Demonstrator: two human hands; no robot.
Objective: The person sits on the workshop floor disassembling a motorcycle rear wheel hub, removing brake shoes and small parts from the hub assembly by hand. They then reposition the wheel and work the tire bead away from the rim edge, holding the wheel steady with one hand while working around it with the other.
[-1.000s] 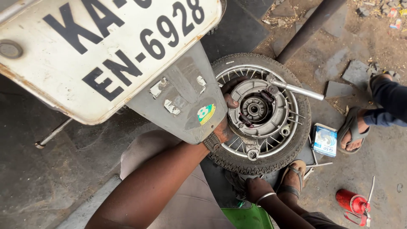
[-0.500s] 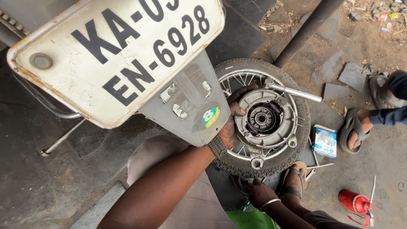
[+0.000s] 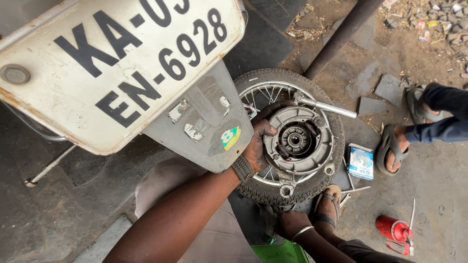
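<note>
On the dusty ground under the tail of a motorcycle, a spoked wheel (image 3: 288, 141) lies flat with its tyre around it and its grey brake plate (image 3: 298, 141) facing up, springs and hub hole in plain sight. The left hand (image 3: 258, 146), a woven band at its wrist, is curled over the near edge of the brake plate, fingers (image 3: 275, 108) bent round the rim of the plate and closed on it. The right hand (image 3: 288, 221) sits low beside the tyre's lower edge with a metal bangle on the wrist; its fingers are hidden, so I cannot tell whether it is open or holding anything. A grey mudguard (image 3: 204, 126) with a white number plate (image 3: 117, 68) hangs over the left part of the wheel. A small blue-and-white box (image 3: 361, 161) lies just right of the tyre, and a red oil can (image 3: 394, 229) lies farther out. Another person's sandalled foot (image 3: 392, 148) rests near the box.
</note>
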